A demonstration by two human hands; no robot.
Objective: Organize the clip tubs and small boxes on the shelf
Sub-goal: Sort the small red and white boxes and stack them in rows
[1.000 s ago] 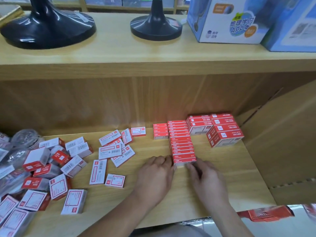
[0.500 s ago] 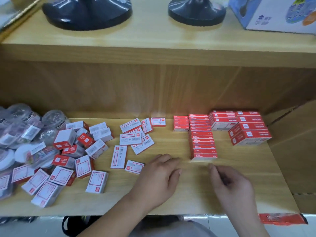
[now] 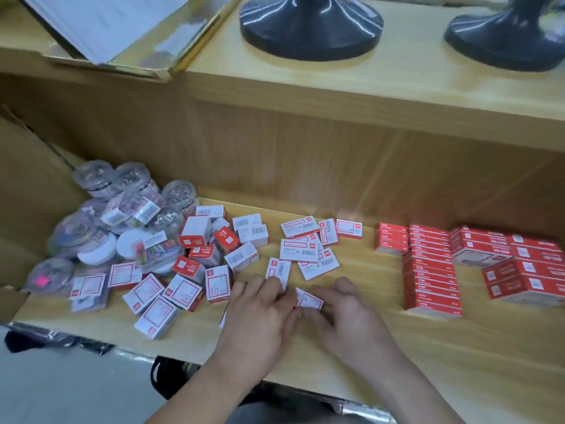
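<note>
On the wooden shelf (image 3: 382, 347), my left hand (image 3: 260, 313) and right hand (image 3: 348, 319) meet at the front middle. A small flat white box (image 3: 309, 300) lies between them, and my right thumb and fingers pinch it. My left fingertips rest on the lower end of another white box (image 3: 277, 270). Loose red-and-white small boxes (image 3: 183, 290) lie scattered just left of my hands. Behind those, at the far left, clear clip tubs (image 3: 97, 237) are heaped. A neat column of red boxes (image 3: 431, 270) and stacked red boxes (image 3: 526, 270) stand to the right.
A cardboard wall (image 3: 33, 191) closes the shelf's left end. On the upper shelf stand two black round bases (image 3: 308, 29) (image 3: 504, 38) and a tray of papers (image 3: 107, 26). Something black (image 3: 171, 377) lies below the shelf's front edge.
The view swung left and down. Both hands moved left from the red column to the loose white boxes, and my right hand took hold of a small flat one.
</note>
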